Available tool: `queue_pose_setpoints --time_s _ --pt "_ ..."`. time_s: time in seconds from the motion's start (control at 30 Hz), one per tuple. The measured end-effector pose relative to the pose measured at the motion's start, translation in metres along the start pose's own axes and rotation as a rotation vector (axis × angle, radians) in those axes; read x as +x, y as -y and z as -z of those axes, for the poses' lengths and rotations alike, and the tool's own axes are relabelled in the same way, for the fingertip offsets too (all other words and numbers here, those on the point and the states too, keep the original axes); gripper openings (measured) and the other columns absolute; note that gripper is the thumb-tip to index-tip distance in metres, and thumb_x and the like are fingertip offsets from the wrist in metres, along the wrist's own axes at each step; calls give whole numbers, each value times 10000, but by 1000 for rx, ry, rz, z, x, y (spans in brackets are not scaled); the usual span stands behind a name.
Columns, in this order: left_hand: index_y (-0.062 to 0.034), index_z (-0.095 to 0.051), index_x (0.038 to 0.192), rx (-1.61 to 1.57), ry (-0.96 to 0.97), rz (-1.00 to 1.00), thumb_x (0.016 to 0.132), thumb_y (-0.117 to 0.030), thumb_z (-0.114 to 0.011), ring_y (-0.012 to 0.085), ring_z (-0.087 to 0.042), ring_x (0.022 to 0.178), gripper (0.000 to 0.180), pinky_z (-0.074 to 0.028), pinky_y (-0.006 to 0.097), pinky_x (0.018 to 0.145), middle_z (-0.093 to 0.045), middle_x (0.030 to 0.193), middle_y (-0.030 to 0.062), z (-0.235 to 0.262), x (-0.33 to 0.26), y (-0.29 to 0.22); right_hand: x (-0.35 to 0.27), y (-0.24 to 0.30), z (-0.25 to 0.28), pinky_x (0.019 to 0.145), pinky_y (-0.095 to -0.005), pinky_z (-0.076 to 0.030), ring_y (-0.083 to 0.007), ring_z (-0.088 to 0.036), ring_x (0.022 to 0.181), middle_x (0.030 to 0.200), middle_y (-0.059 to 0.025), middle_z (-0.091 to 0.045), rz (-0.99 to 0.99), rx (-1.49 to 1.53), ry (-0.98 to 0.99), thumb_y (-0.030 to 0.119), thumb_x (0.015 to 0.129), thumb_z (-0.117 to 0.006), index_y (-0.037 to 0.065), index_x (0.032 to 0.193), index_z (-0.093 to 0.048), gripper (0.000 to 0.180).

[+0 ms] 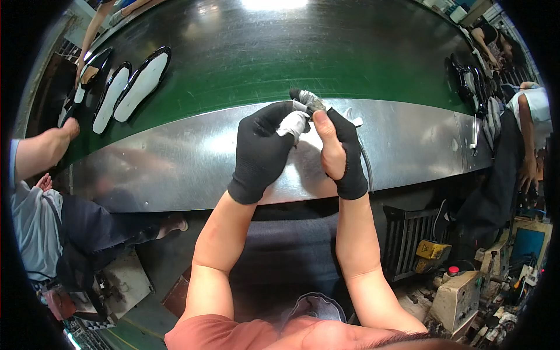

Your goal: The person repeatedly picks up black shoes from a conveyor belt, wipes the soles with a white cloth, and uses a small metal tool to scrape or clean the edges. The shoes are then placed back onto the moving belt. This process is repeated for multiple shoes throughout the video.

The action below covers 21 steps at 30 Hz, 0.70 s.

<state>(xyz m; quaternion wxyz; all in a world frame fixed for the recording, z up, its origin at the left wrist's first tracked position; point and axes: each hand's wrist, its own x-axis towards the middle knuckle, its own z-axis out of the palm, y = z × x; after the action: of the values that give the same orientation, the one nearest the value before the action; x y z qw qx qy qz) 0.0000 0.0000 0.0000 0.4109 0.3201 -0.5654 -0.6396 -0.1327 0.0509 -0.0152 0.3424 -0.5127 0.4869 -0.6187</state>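
Here, 2 gloved hands meet over the steel ledge [408, 146] beside the green conveyor belt [280, 52].

The left hand [261, 153], in a black glove, curls its fingers around a small white piece [294, 123] at chest height, forearm rising from the lower edge. The right hand [341, 150], in a black fingerless glove with the thumb bare, grips a slim grey tool [310, 102] whose tip touches the white piece; a thin hose [367, 169] trails down past the wrist. On the belt at far left lie 3 white insoles with black rims [125, 87]. A yellow label [430, 249] sits on a machine at lower right.
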Motion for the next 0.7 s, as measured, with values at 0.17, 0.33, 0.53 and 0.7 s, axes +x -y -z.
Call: queue_pose_setpoints --time_s 0.17,0.33,0.53,0.7 --pt "25 -638 1083 -204 -3 136 919 -68 -554 111 -516 655 207 -414 225 615 -618 825 67 0 2 -7 -9 -10 12 830 -282 -456 -155 -589 875 951 -97 -670 -76 -126 86 308 1036 -430 -17 1189 -616 405" --pt "26 -641 1015 -386 -122 -113 945 -189 -543 99 -490 584 246 -382 238 546 -552 690 31 7 5 -8 -11 -9 8 908 -342 -469 -220 -627 946 1072 -151 -676 -187 412 36 416 1047 -272 -77 1182 -605 610" --pt "10 -469 1276 -261 -419 -363 893 -7 -604 152 -589 790 406 -497 266 669 -562 1065 118 2 9 -15 -15 -2 5 930 -378 -474 -249 -632 973 1071 -181 -674 -155 432 115 339 1024 -323 -96 1190 -592 538" --pt "5 -378 1369 37 -343 -332 867 47 -636 187 -571 1082 566 -512 289 833 -505 1265 119 26 -7 2 -15 -10 17 856 -311 -485 -211 -643 889 958 -159 -690 -178 318 113 265 1002 -361 -88 1038 -650 458"
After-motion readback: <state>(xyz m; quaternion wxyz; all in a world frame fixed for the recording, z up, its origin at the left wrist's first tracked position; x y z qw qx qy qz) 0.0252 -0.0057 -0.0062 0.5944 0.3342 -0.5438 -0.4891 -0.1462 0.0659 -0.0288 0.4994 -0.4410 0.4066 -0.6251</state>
